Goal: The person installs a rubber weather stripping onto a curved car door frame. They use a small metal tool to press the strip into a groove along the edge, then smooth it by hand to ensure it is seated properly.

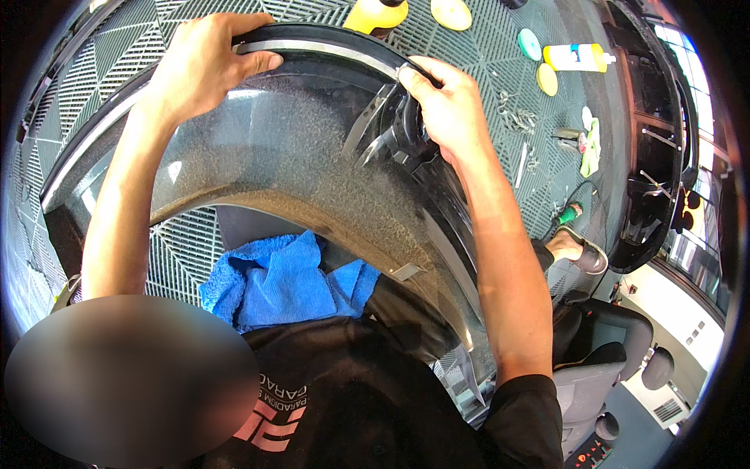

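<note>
A large, glossy black car fender (281,133) with an arched cutout lies across in front of me. Brown dust speckles its face and the rim of the arch. A pale strip (336,51) follows its far curved edge. My left hand (205,66) is closed over that edge at the upper left, thumb on the near side and fingers over the far side. Farther right, my right hand (453,105) pinches the same edge between thumb and fingers, beside dark brackets (391,129). A blue towel (281,273) rests against me, below the arch.
On the grey slatted floor (328,12) lie a yellow bottle (376,16), round pads (451,13), a white-labelled yellow bottle (576,58), loose metal pieces (516,117) and a green cloth (591,148). At right are a sandalled foot (582,250), car seats (594,352) and a dark car part (656,141).
</note>
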Demonstrator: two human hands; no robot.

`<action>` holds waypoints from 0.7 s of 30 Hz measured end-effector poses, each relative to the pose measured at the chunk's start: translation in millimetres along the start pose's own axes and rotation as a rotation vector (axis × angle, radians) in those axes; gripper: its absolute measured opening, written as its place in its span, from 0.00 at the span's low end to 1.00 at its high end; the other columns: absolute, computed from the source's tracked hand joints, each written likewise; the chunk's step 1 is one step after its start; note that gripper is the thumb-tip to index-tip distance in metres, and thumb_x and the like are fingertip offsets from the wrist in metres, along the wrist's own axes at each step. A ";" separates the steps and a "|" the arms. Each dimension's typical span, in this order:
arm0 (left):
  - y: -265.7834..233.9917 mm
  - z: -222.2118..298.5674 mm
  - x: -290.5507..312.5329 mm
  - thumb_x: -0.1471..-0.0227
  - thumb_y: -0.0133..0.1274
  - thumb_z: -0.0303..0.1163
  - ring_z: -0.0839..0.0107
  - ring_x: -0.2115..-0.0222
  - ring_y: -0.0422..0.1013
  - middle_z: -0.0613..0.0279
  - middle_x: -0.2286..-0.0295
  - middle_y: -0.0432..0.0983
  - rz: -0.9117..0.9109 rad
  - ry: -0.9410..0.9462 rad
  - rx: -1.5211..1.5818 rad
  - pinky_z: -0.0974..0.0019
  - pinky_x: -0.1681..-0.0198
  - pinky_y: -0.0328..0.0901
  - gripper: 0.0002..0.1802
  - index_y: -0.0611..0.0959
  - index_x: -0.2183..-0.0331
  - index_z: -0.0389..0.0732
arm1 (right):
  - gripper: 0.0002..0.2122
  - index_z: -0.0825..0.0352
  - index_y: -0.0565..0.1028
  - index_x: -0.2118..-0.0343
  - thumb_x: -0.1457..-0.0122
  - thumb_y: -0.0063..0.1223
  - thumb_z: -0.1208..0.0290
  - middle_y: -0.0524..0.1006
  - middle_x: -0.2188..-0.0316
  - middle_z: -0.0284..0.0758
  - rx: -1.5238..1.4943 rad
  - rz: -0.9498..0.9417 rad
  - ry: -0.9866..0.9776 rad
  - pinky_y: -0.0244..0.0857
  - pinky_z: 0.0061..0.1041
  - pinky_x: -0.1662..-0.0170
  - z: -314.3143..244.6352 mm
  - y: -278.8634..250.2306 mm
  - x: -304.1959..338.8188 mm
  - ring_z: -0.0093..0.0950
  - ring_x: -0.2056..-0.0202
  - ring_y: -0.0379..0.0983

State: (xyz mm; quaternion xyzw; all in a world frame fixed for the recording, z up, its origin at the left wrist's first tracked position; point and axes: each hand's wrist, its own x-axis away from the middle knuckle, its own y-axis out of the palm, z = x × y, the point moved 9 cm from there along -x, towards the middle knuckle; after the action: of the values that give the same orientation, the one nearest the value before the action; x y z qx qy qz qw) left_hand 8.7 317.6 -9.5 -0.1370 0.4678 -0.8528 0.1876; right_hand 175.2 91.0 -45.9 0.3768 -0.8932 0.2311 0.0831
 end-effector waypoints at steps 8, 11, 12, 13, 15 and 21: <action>0.6 -0.4 1.0 0.49 0.68 0.50 0.63 0.69 0.82 0.46 0.62 0.85 -0.003 -0.013 -0.003 0.60 0.60 0.74 0.36 0.82 0.44 0.38 | 0.15 0.72 0.82 0.57 0.36 0.65 0.63 0.81 0.71 0.28 0.053 0.034 0.087 0.64 0.18 0.73 -0.4 -1.1 -1.3 0.14 0.75 0.71; -0.2 3.7 1.0 0.49 0.68 0.49 0.63 0.70 0.82 0.47 0.62 0.85 -0.046 -0.071 0.007 0.60 0.60 0.74 0.36 0.82 0.44 0.38 | 0.15 0.73 0.83 0.61 0.38 0.67 0.63 0.81 0.74 0.31 0.066 0.022 0.122 0.67 0.21 0.71 0.1 -2.4 -3.7 0.17 0.75 0.72; -0.2 3.6 0.3 0.49 0.68 0.49 0.63 0.69 0.82 0.47 0.62 0.85 -0.050 -0.075 0.011 0.60 0.60 0.74 0.36 0.82 0.44 0.38 | 0.16 0.73 0.83 0.61 0.38 0.66 0.62 0.81 0.73 0.31 0.057 0.022 0.120 0.67 0.21 0.71 0.3 -2.8 -5.1 0.18 0.75 0.72; -0.1 2.9 -0.3 0.49 0.68 0.48 0.63 0.69 0.81 0.47 0.62 0.85 -0.054 -0.078 0.014 0.60 0.60 0.74 0.36 0.81 0.44 0.38 | 0.16 0.73 0.83 0.61 0.37 0.66 0.61 0.82 0.72 0.31 0.048 0.023 0.119 0.68 0.21 0.70 2.1 -2.2 -6.9 0.18 0.75 0.73; -0.1 -4.5 0.0 0.49 0.68 0.48 0.62 0.69 0.81 0.47 0.60 0.84 0.025 0.029 0.000 0.59 0.59 0.74 0.36 0.81 0.44 0.38 | 0.17 0.73 0.83 0.61 0.36 0.64 0.60 0.83 0.71 0.32 -0.048 0.006 0.113 0.69 0.21 0.69 5.0 -1.2 -9.3 0.19 0.74 0.74; -2.4 -1.3 -0.7 0.49 0.69 0.47 0.59 0.65 0.82 0.46 0.58 0.83 0.003 0.009 0.031 0.60 0.57 0.73 0.36 0.81 0.44 0.36 | 0.14 0.74 0.81 0.55 0.34 0.62 0.66 0.84 0.64 0.34 -0.437 -0.259 0.136 0.75 0.24 0.60 -0.1 2.8 -7.0 0.23 0.67 0.80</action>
State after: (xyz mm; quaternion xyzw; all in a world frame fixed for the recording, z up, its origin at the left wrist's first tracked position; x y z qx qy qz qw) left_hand 8.3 320.0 -8.2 -0.1294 0.4555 -0.8602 0.1890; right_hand 178.1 97.2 -49.1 0.4447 -0.8585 0.0448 0.2514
